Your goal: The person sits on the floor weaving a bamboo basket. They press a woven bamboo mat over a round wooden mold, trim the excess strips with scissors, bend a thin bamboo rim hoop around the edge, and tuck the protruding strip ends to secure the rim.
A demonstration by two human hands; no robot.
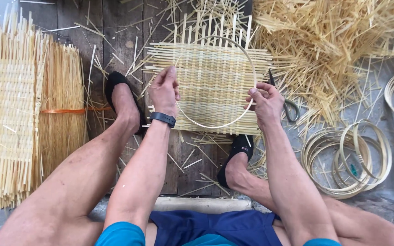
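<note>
A square woven bamboo mat (pixel 215 77) lies on dark wooden boards in front of me, with loose strip ends sticking out on all sides. A thin round bamboo hoop (pixel 215 125) rests on top of it. My left hand (pixel 165 90) pinches the hoop at its left edge; a dark band sits on that wrist. My right hand (pixel 264 102) grips the hoop at its right edge. Both my feet in black shoes rest just below the mat.
A stack of woven mats (pixel 5 114) and a bundle of strips tied with an orange band (pixel 62 110) lie at the left. Loose bamboo strips (pixel 324 41) are heaped at the upper right. Scissors (pixel 290 107) lie beside my right hand. Coiled bamboo hoops (pixel 347 159) sit at the right.
</note>
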